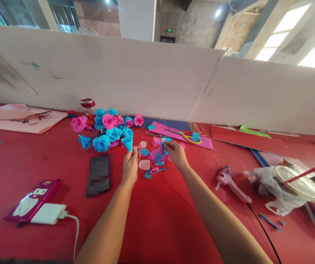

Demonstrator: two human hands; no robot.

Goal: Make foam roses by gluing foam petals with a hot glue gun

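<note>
My left hand (130, 167) is closed on a blue paper flower (127, 140), cone-shaped and pointing up, in front of the bunch of finished flowers. Over the pile of cut pink and blue paper petals (156, 157), my right hand (176, 153) has its thumb and fingers pinched together. Blue paper shows at those fingertips, but whether it is held or lies behind them is unclear. Pink and blue paper roses (101, 143) stand bunched just left of my left hand. A pale rounded petal (144, 164) lies between my hands.
Yellow-handled scissors (192, 138) rest on pink paper (163, 130) at the back. On the right are a pink glue gun (231, 185) with a cord and a plastic bag (281, 201) around a lidded container. A phone (98, 176) and white charger (49, 213) lie left.
</note>
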